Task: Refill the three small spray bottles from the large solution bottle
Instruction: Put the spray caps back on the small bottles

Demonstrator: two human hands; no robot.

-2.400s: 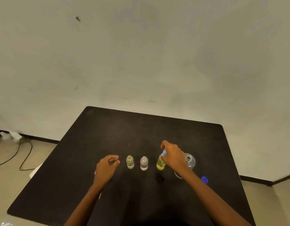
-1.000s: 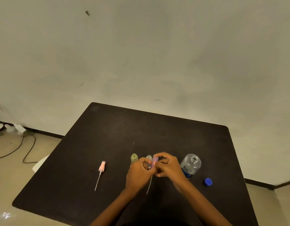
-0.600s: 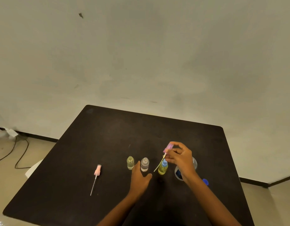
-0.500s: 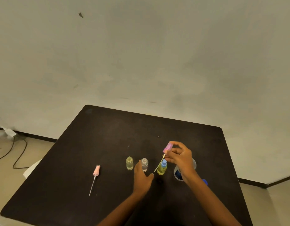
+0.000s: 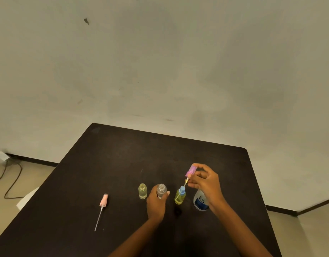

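Three small bottles stand in a row on the black table. The left one is open with pale liquid. My left hand grips the clear middle bottle, which is open. The yellow right bottle wears a blue spray cap. My right hand pinches a purple spray cap above it, its dip tube slanting down in front of the yellow bottle. The large solution bottle stands partly hidden behind my right wrist.
A pink spray cap with a long tube lies on the table to the left. A cable runs over the floor at the far left. The wall rises behind the table.
My left hand moved from the table in front of the bottles up to the middle bottle and took hold of it. My right hand still holds the purple cap at about the same spot.
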